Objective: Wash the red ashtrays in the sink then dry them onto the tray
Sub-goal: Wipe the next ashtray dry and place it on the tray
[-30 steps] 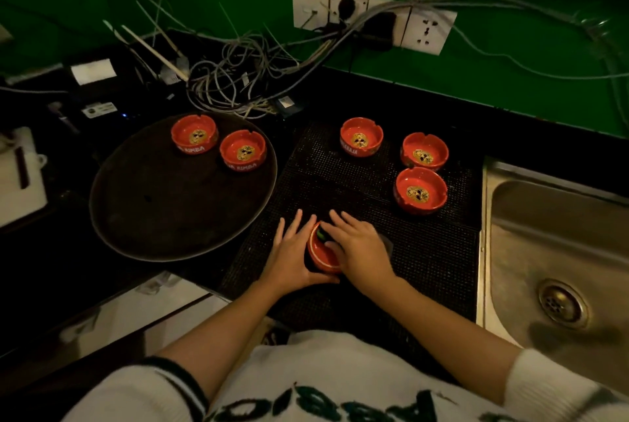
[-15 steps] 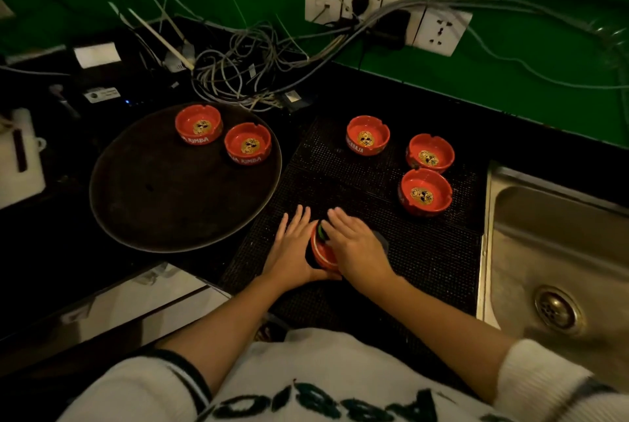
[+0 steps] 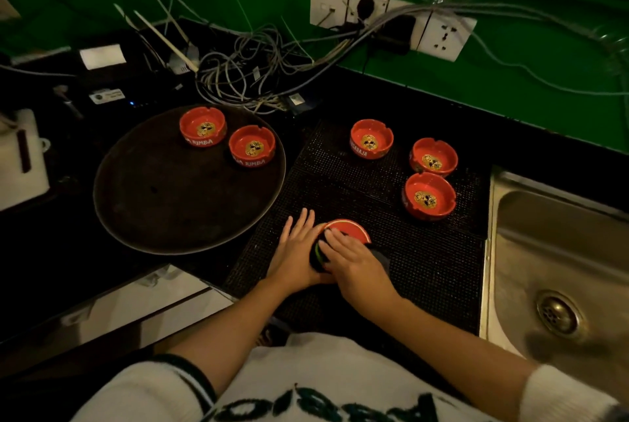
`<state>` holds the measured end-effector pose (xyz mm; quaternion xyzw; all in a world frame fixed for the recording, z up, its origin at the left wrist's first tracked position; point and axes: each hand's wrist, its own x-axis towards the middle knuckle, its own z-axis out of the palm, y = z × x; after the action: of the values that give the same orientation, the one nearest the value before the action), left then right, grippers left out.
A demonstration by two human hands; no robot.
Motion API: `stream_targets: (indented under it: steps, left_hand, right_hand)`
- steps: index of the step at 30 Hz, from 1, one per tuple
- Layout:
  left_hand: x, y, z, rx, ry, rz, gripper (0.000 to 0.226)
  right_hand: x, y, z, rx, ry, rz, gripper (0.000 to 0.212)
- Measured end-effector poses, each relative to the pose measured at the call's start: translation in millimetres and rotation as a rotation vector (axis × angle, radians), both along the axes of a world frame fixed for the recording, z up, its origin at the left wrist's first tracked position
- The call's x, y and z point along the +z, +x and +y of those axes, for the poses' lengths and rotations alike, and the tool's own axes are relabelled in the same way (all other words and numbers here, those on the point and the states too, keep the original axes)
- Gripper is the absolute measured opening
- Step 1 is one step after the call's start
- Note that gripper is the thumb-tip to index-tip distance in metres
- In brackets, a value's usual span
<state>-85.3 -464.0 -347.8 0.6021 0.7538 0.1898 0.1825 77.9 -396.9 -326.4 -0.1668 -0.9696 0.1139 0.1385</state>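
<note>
the person wears a white knitted sweater [image 3: 306, 384] with dark green lettering across the chest. both sleeves are pushed up, leaving the forearms bare. the left sleeve [image 3: 163, 387] ends in a dark striped cuff band; the right sleeve [image 3: 558, 394] bunches in thick white ribbing near the elbow.
</note>
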Motion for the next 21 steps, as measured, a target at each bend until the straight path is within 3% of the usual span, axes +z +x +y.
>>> stream_targets:
  steps: [4,9,16,21]
  left_hand:
    - [5.4,1.6,-1.0,0.013,0.02,-0.043,0.122]
    - [4.1,-0.1,-0.8,0.009,0.008,-0.023,0.123]
    - [5.8,2.0,0.0,0.008,0.004,-0.001,0.123]
    - [6.9,1.6,-1.6,0.004,0.021,-0.035,0.124]
  right_hand:
    - [7.5,33.2,23.4,-0.03,0.042,0.014,0.06]
    - [8.6,-10.6,39.0,-0.187,0.073,-0.102,0.05]
    - [3.4,35.1,13.8,0.062,-0.001,0.004,0.05]
    - [8.3,11.8,35.9,-0.173,0.056,-0.08,0.056]
